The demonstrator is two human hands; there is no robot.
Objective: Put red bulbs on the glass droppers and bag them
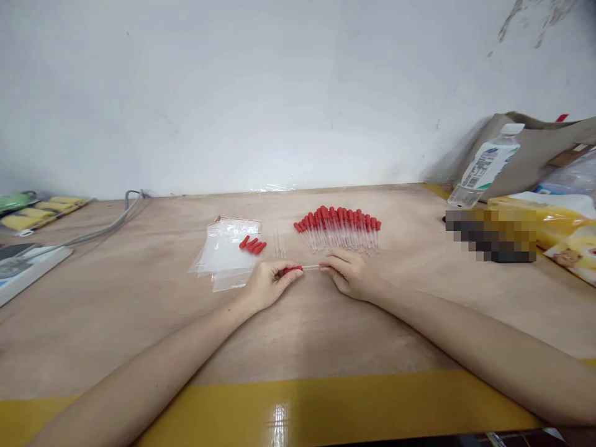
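My left hand (270,282) pinches a red rubber bulb (293,269) between thumb and fingers. From the bulb a clear dropper tube (311,267) runs level to the right, its far end gripped in the fingertips of my right hand (347,273). Beyond my right hand, many red-topped droppers (342,226) lie side by side in a fan, bulbs toward the wall. Several loose red bulbs (254,245) rest on clear plastic bags (226,248) beyond my left hand. A few bare clear tubes (279,242) lie between the bags and the fan.
A water bottle (487,166) leans against a grey-brown bag (544,149) at the right, near a yellow package (535,211) and a blurred dark object (493,236). At the left are a power strip (28,267), a grey cable (102,230) and yellow packaged items (41,212). Yellow tape (326,397) lines the front edge.
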